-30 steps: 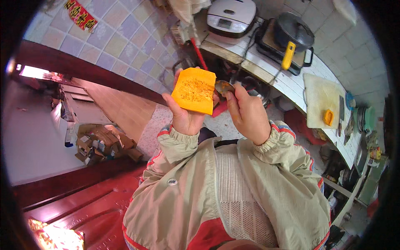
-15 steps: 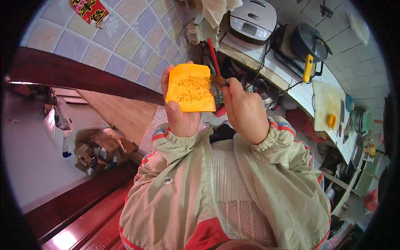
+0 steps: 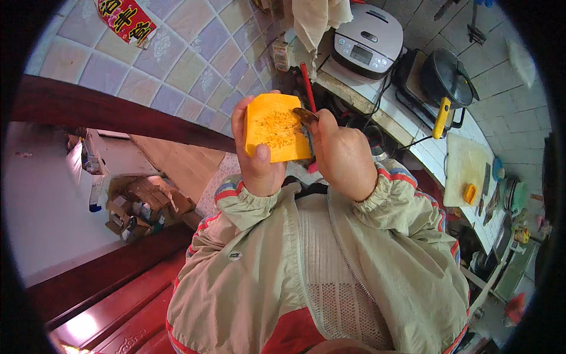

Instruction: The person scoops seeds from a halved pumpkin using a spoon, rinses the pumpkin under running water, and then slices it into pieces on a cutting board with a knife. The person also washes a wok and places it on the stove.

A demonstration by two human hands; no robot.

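Observation:
A piece of orange pumpkin (image 3: 272, 131), its fibrous hollow facing up, rests in my left hand (image 3: 257, 171). The thumb presses its near left edge while the fingers wrap behind it. My right hand (image 3: 346, 156) is closed around a metal spoon (image 3: 305, 116), whose bowl lies at the pumpkin's upper right edge. Most of the spoon's handle is hidden inside my fist. Both hands are held up in front of my chest.
To the right runs a white tiled counter (image 3: 421, 134) with a rice cooker (image 3: 367, 42), a yellow-handled pan (image 3: 448, 76) and a cutting board (image 3: 461, 162) bearing another pumpkin piece (image 3: 470, 193). A knife (image 3: 484, 182) lies beside the board. Cardboard boxes (image 3: 147, 203) stand at left.
The spoon's bowl has shifted from the pumpkin's right rim a little inward over its surface. My head view has moved slightly, so the surroundings shift in the picture.

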